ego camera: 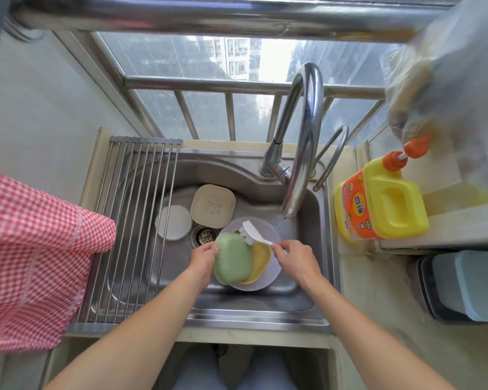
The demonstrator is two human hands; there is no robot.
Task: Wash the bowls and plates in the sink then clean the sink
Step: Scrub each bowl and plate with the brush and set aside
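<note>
I hold the green bowl (233,258) bottom-up over the sink (304,220), my left hand (204,256) curled round its left edge. My right hand (295,256) pinches the handle of the white brush (254,233), whose bristles rest against the bowl's top rim. Under the green bowl lies a yellow bowl (259,258), and both sit on a pale round plate (268,229) on the sink floor. Behind them — toward the window — a beige square bowl (212,205) lies beside a white round plate (173,222), with the drain strainer (204,235) just in front of the two. The faucet (302,142) arches over the right side of the basin. A roll-up metal drying rack (130,220) covers the sink's left part, and a red checked cloth (31,260) hangs at its left. On the bench to the right stands a yellow detergent jug (389,204) with an orange pump — beyond it a plastic bag (445,88), blurred.
</note>
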